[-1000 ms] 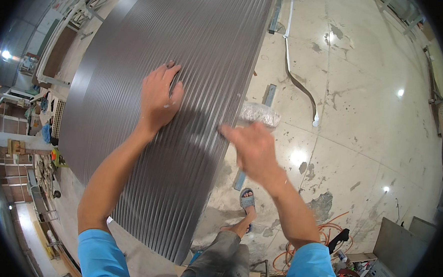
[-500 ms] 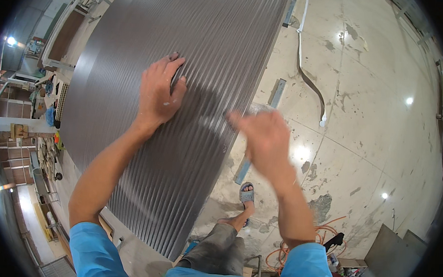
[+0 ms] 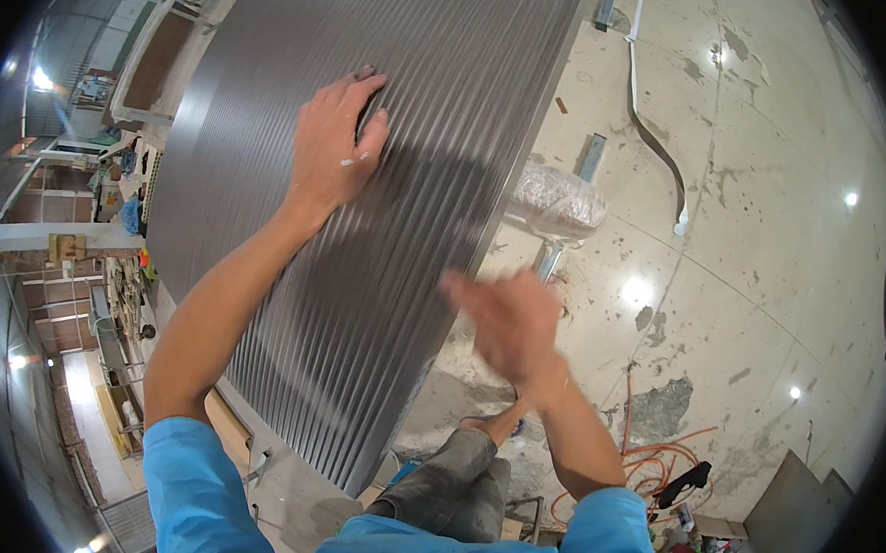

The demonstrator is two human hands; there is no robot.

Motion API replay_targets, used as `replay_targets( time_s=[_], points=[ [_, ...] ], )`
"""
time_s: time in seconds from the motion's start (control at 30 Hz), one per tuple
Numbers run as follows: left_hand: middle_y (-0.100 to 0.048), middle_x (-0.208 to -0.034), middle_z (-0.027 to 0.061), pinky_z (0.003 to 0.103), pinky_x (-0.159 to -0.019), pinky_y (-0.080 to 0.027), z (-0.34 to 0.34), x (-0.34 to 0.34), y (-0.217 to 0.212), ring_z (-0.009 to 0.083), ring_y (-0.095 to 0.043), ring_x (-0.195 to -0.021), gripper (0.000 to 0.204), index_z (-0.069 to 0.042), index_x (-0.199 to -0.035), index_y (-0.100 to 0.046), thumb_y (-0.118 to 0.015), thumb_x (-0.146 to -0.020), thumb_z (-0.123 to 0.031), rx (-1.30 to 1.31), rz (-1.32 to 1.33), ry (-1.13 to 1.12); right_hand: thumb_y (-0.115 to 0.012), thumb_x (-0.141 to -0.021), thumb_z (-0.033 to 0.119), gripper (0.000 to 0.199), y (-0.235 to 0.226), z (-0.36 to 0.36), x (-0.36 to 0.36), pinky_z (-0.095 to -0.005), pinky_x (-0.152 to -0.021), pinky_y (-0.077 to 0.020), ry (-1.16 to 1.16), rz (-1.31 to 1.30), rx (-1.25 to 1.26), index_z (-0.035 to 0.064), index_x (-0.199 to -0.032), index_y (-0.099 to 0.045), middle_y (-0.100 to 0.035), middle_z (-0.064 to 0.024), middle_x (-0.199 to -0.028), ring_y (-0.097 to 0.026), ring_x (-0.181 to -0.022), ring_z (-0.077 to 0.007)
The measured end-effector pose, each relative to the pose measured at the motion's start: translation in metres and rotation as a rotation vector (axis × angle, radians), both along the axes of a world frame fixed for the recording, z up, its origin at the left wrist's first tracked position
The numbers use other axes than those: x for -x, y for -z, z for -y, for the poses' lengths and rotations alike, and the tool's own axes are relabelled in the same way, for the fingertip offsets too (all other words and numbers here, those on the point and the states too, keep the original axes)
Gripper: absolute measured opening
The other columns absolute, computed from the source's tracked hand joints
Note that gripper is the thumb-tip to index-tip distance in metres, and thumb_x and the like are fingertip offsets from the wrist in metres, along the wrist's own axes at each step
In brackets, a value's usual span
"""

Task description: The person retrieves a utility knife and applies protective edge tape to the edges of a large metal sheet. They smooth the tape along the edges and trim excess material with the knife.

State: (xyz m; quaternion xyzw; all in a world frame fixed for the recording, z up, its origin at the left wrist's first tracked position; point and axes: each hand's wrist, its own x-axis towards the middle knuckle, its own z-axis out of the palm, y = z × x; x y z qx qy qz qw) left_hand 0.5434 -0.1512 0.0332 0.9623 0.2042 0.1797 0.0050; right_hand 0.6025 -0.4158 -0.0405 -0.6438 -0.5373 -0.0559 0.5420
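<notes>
A long, dark grey-brown ribbed panel [image 3: 427, 95] lies raised above the floor in front of me, its ribs running away from me. On its upper surface rests my left hand [image 3: 335, 146], open, thumb apart from the fingers, with pale specks on the skin. My right hand [image 3: 509, 325] is at the panel's right edge, near its closer end. Motion smears its fingers, so whether they grip anything is unclear. Beyond that hand, a roll wrapped in clear plastic film [image 3: 559, 200] lies partly hidden by the panel's edge.
Metal bars [image 3: 592, 158] show beside the panel's right edge. A black-and-white strip [image 3: 652, 142] curls on the pale tiled floor [image 3: 766, 233]. Orange hose [image 3: 659, 453] lies coiled at lower right, near grey boards [image 3: 793, 510]. Shelving and clutter [image 3: 102, 289] line the left.
My right hand has moved closer to me along the panel's edge, uncovering the wrapped roll. My left hand stays on the panel. The whole view has shifted a little.
</notes>
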Motion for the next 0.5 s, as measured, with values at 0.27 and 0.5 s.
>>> replay_targets(
  time_s=[0.27,0.5],
  points=[
    [-0.064,-0.126,0.0177,0.047,-0.100,-0.041,-0.002,0.004,0.005,0.0352,-0.058,-0.115,0.039,-0.005,-0.125,-0.062,-0.055,-0.091,-0.024,0.013,0.057,0.050,-0.068,-0.083,0.008,0.029,0.008,-0.024,-0.017,-0.0333,-0.052,-0.0411,0.135,-0.114,-0.148,0.0137,-0.111,-0.074,-0.059,-0.0029,-0.068,-0.052,-0.054,-0.0178],
    [-0.066,-0.121,0.0159,0.044,-0.099,-0.044,-0.003,0.008,0.010,0.0362,-0.058,-0.114,0.036,-0.006,-0.125,-0.063,-0.054,-0.094,-0.023,-0.022,0.097,0.081,-0.066,-0.086,0.010,0.027,0.020,0.022,0.056,-0.0320,-0.052,-0.0411,-0.076,-0.009,-0.097,0.0135,-0.112,-0.071,-0.053,0.0001,-0.065,-0.050,-0.055,-0.0133]
  ],
)
